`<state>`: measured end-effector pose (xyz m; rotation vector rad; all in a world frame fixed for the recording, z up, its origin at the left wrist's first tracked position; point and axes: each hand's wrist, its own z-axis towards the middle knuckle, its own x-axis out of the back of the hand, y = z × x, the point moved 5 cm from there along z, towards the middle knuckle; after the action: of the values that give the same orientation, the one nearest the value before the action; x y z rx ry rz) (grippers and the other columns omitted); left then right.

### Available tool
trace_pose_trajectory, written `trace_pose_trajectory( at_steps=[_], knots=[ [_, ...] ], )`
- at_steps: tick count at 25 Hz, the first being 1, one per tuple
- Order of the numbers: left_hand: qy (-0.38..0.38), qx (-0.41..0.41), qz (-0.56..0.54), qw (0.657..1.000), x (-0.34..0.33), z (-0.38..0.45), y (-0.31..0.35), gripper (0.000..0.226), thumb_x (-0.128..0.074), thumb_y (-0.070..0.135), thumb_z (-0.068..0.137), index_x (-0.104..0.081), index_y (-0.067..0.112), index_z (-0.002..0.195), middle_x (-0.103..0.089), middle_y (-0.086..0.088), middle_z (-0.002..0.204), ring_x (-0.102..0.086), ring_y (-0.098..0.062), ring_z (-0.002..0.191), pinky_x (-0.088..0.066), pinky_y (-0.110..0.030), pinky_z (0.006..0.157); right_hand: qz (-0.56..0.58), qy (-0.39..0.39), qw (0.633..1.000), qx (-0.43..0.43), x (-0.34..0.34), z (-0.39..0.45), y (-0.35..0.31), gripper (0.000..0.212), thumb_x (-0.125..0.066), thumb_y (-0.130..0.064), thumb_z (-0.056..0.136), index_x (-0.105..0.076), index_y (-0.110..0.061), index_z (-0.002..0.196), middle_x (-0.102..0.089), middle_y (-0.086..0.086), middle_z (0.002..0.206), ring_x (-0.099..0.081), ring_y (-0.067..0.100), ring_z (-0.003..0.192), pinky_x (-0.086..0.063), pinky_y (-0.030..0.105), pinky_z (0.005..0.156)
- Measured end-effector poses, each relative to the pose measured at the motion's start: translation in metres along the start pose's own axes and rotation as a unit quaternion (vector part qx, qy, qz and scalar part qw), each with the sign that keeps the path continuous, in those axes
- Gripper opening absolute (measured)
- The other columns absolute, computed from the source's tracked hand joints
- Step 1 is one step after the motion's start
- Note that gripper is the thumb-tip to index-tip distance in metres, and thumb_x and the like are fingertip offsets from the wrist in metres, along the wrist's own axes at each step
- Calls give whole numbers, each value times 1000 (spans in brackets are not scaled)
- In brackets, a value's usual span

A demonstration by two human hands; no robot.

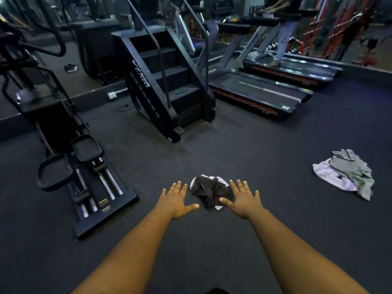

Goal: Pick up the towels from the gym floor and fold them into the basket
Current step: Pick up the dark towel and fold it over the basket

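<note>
Both flat: left hand (177, 201), right hand (244, 201); dark towel (209, 190) between.

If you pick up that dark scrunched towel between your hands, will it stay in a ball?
Probably not. The dark towel lies crumpled in soft folds, so it should flop and hang loose. It looks light and shouldn't roll. Both the left hand and right hand are open, not yet touching it.

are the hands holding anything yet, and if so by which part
Nothing is held. The left hand and right hand are spread open on either side of the crumpled dark towel on the floor.
</note>
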<state>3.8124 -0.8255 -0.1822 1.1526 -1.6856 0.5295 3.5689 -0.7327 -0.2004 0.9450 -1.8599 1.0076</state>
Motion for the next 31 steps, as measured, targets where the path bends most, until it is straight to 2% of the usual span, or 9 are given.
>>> trace_pose_trajectory(
  at_steps=[7,15,19,21,23,25,28,31],
  knots=[
    [-32,12,-33,999,29,167,-6,104,-38,81,91,5,22,165,11,-4,172,7,-21,159,-1,-51,128,-18,-49,999,5,34,174,17,92,-34,-82,92,8,-38,161,12,-2,172,15,21,157,0,64,123],
    [-128,20,-52,990,-17,438,-61,101,-38,79,93,3,20,165,8,-6,173,4,-22,159,-4,-52,128,2,-128,990,-61,-26,435,45,92,-34,-80,93,2,-33,164,6,-4,172,9,19,158,-5,61,124],
    [-208,32,-50,976,-82,559,-91,101,-38,77,94,5,20,165,9,-6,172,5,-23,159,-4,-50,128,-2,-187,979,-86,-100,555,70,88,-35,-77,94,-8,-29,164,-5,-1,172,-1,22,159,-13,59,123],
    [-235,41,-53,970,-127,612,-103,101,-38,78,94,6,20,165,10,-6,172,6,-22,159,-4,-49,127,-3,-192,977,-91,-147,608,87,82,-40,-72,96,-22,-27,161,-24,2,168,-18,26,155,-25,56,120],
    [-258,45,-51,964,-177,659,-113,102,-37,78,93,8,20,164,12,-6,172,6,-22,159,-4,-49,127,-12,-192,976,-102,-200,655,109,66,-48,-66,96,-44,-26,148,-50,6,151,-42,30,141,-40,51,108],
    [-284,48,-46,956,-238,703,-124,103,-36,80,93,9,21,164,14,-5,172,8,-22,159,-2,-49,127,-32,-206,970,-125,-262,698,138,48,-53,-61,95,-58,-24,126,-65,7,129,-57,32,122,-46,45,95],
    [-306,45,-31,951,-326,752,-135,103,-34,80,93,13,21,163,18,-5,171,13,-23,158,1,-51,127,-66,-218,962,-149,-348,746,177,42,-56,-60,95,-64,-22,113,-70,6,114,-63,31,110,-45,41,89],
    [-316,36,-18,948,-390,784,-138,102,-31,81,93,16,22,162,21,-4,170,15,-23,158,2,-52,127,-98,-224,960,-139,-416,775,205,45,-59,-61,94,-63,-20,113,-66,6,115,-59,30,113,-41,43,91]
  ],
)
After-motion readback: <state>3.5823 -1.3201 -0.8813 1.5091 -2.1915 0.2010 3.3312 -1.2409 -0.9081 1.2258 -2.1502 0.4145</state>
